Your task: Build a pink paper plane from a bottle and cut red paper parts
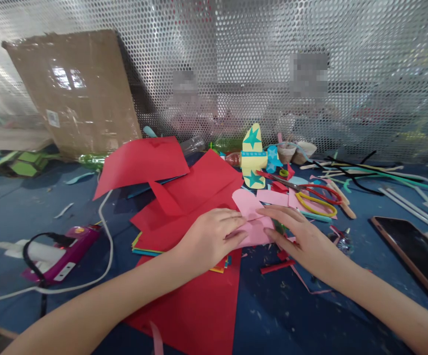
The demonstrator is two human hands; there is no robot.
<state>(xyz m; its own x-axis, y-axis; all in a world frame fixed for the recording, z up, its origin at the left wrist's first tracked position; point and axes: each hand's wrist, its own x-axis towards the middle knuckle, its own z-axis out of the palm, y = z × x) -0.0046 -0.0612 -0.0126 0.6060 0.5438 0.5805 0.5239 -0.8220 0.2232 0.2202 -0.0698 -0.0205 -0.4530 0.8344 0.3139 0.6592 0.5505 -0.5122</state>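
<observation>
A piece of pink paper [253, 230] is held between my two hands above the table, with a rounded flap at its far end. My left hand [214, 234] grips its left side, thumb and fingers closed on the edge. On the right side, my right hand [298, 236] pinches the same paper between thumb and fingers. Red paper sheets [184, 296] lie in a stack beneath and left of my left hand. Just beyond the pink paper is a yellow paper cutout [253, 158] with green stars. Scissors [317, 196] with red and yellow handles lie past my right hand.
A purple power strip [68, 254] with a white cable sits at the left. To the right lies a phone [409, 251]. Cardboard [77, 93] leans on the perforated metal wall [214, 59]. Paper scraps, pipe cleaners [376, 172] and small cups [286, 152] are scattered at the back right.
</observation>
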